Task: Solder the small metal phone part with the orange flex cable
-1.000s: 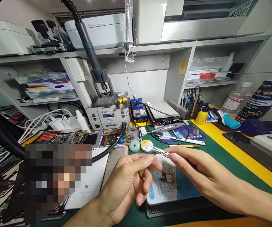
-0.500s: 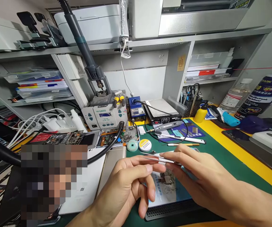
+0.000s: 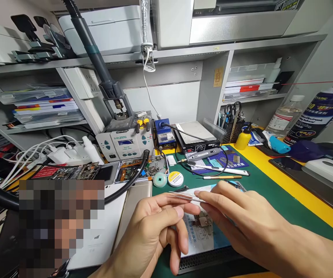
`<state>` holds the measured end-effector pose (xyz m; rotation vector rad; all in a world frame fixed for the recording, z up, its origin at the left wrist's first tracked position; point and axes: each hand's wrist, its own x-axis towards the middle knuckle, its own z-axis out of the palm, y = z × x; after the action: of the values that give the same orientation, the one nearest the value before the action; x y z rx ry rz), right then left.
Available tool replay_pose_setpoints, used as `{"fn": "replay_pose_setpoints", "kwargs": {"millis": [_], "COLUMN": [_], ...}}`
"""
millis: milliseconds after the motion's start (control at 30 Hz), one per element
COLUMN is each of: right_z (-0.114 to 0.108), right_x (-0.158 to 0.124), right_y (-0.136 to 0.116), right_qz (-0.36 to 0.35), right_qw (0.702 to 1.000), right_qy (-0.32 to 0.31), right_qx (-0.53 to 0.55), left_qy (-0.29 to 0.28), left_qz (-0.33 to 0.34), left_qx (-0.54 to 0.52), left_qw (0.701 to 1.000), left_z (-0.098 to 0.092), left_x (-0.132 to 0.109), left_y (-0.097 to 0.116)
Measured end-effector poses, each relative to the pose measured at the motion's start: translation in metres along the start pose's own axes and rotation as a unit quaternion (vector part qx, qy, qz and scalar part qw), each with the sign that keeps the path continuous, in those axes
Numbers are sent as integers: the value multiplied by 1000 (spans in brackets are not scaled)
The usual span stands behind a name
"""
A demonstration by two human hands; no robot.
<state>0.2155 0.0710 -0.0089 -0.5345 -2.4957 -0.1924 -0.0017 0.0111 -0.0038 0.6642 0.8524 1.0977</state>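
My right hand (image 3: 250,216) is closed around slim metal tweezers (image 3: 184,196), held nearly level with the tips pointing left. My left hand (image 3: 157,231) is beside them, its fingers loosely bent and apart, the index finger just under the tips. Whether that finger touches the tweezers, or something tiny lies between, I cannot make out. Below both hands is a printed sheet or pad (image 3: 197,239) with a picture of a circuit part, partly covered by my right hand. A dark perforated base (image 3: 209,259) shows beneath its near edge.
Behind the hands are a round green tin (image 3: 160,179), a white-and-yellow tin (image 3: 175,178), a white brush (image 3: 233,170) and a soldering iron (image 3: 203,154). A hot-air station (image 3: 126,143) stands at back left, its black hose (image 3: 131,187) crossing a white phone (image 3: 97,239). At right lies a dark phone (image 3: 296,183).
The whole view has shifted slightly left and up-down little. The tweezers have turned slightly in my right hand's fingers; my left hand keeps nearly the same pose.
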Motion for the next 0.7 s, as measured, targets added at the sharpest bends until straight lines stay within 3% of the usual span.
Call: {"fn": "replay_pose_setpoints", "kwargs": {"millis": [300,700], "right_z": [2,0], "right_x": [-3,-3], "right_y": [1,0], "right_qz": [-8,-18], "right_qw": [999,999], "right_qy": [-32,-21], "right_qx": [-19,-26], "left_qy": [-6,-5], "left_qz": [5,15], "left_qx": [8,2], "left_qw": [1000,1000], "left_z": [-4,-1], "left_x": [-1,0], "left_y": [-3,-4]}}
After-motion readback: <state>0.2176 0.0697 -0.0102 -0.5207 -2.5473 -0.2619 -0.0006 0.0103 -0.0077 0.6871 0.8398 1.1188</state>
